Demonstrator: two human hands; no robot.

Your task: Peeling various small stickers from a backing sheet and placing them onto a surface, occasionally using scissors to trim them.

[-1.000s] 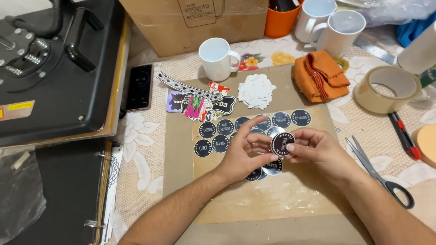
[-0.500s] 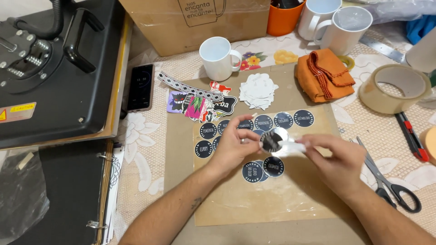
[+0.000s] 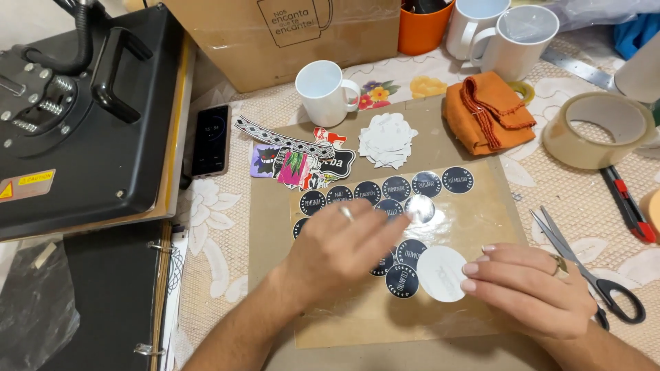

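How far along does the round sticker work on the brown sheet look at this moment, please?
Done: a row of dark round stickers lies on the brown sheet. In hand: the left hand presses a shiny round one; the right hand touches a white backing disc. Left: the white cut-out pile.

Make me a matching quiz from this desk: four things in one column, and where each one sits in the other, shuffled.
1. phone
2. scissors
3. tape roll
4. orange cloth

a. right of the right hand
b. beside the heat press
c. below the two white mugs
d. right of the cloth, above the scissors

Pairs: 1-b, 2-a, 3-d, 4-c
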